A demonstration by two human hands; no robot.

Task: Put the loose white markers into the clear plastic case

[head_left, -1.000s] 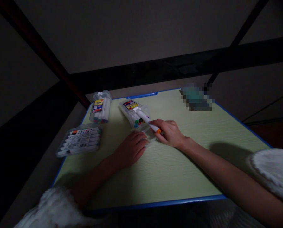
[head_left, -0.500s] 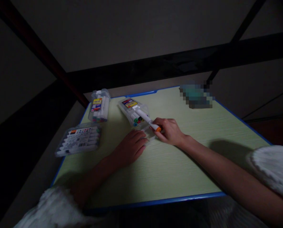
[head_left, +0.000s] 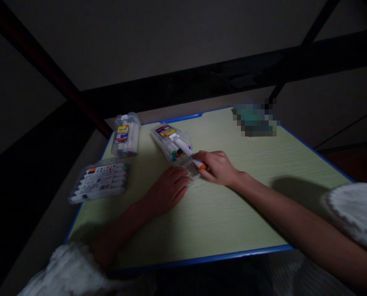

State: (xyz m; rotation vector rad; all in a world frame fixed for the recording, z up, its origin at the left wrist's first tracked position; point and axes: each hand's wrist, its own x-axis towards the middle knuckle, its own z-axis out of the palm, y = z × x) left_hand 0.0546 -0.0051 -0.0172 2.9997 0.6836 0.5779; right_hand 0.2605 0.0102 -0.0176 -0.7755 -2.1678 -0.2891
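Observation:
My right hand (head_left: pixel 218 167) pinches a white marker (head_left: pixel 188 151) near its orange end. The marker slants up and left, its far end at the mouth of a clear plastic marker case (head_left: pixel 161 140). That case lies on its back with a yellow and blue label up; markers with green, red, black and blue ends show at its mouth. My left hand (head_left: pixel 171 187) lies palm down, fingers curled over the case's clear open lid (head_left: pixel 193 173) and holding it against the table. Its thumb is partly hidden.
Two more marker cases are at the left: one (head_left: pixel 126 135) near the back, another (head_left: pixel 100 181) overhanging the left edge. The pale green table (head_left: pixel 226 222) has a blue rim. A pixelated greenish object (head_left: pixel 252 120) lies at the back right. A wall stands behind.
The view has shifted slightly. The marker in my right hand is tilted a little more steeply against the case mouth. My left hand stays on the lid.

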